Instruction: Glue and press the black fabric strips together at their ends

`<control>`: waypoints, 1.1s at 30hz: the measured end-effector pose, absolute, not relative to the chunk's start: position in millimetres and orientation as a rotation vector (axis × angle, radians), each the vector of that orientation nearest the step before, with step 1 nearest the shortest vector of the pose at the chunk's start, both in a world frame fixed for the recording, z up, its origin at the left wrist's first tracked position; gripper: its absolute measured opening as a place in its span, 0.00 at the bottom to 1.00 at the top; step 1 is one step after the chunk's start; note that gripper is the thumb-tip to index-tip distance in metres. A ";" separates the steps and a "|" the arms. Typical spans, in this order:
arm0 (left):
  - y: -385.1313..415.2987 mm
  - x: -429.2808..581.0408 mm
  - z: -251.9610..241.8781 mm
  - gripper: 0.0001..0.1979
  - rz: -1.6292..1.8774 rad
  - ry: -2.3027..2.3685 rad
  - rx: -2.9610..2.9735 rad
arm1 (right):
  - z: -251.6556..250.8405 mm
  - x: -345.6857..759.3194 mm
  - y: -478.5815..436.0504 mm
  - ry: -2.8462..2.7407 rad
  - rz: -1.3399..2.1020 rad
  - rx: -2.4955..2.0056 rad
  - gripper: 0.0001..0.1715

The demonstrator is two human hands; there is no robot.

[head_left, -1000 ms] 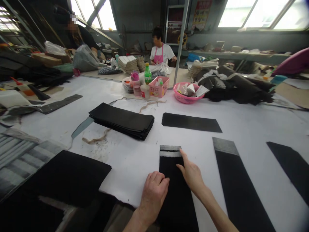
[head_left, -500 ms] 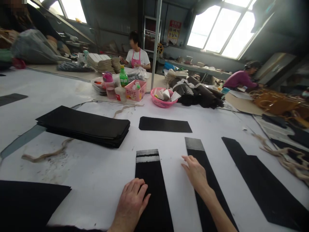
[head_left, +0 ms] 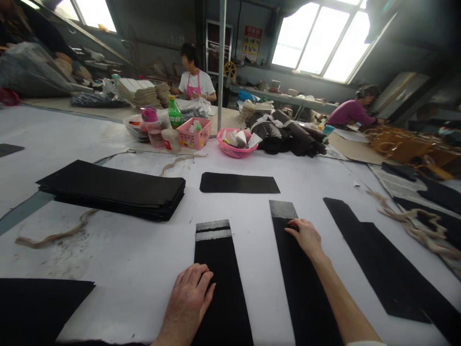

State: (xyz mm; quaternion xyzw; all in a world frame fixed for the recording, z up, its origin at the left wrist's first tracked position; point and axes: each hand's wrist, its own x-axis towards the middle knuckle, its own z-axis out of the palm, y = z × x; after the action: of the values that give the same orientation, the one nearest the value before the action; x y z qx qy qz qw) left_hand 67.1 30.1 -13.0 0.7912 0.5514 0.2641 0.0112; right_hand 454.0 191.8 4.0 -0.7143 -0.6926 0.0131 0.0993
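Note:
A black strip [head_left: 220, 283] with two pale grey bands across its far end lies in front of me. My left hand [head_left: 190, 298] rests on its left edge, fingers slightly bent and thumb apart, grasping nothing. To the right lies another black strip [head_left: 288, 259], its far end covered by one grey band. My right hand [head_left: 305, 236] is at this strip's right edge just below the band, thumb and fingertips pinched on the edge. The fingertips' far side is partly hidden.
A thick stack of black pieces [head_left: 115, 185] lies left, a smaller black stack [head_left: 239, 183] ahead. A notched black piece [head_left: 374, 250] is at right, a black sheet [head_left: 39, 302] at near left. Behind stand a pink basin [head_left: 236, 150], a pink box [head_left: 194, 133] and a metal pole [head_left: 221, 67]. Several people sit or stand beyond.
My right hand has moved right from the white table beside the right strip onto its right edge, and its fingers have closed. My left hand stays on the left strip. The view has shifted slightly.

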 end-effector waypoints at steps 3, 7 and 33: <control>29.5 66.7 -13.2 0.08 0.828 1.719 2.462 | 3.3 461.2 192.8 -1.971 0.068 -2.135 0.11; 28.6 66.6 -13.0 0.08 0.839 1.711 2.461 | -1.1 473.7 190.9 -1.792 0.021 -2.248 0.21; 29.4 67.1 -15.4 0.08 0.880 1.708 2.467 | 2.2 472.9 195.9 -1.727 0.156 -2.354 0.09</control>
State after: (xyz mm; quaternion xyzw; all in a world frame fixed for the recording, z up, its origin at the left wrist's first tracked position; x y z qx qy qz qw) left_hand 67.1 29.4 -15.4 0.7889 0.5462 0.2815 0.0070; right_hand 472.9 195.9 2.2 -0.8004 -0.5871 0.0531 0.1088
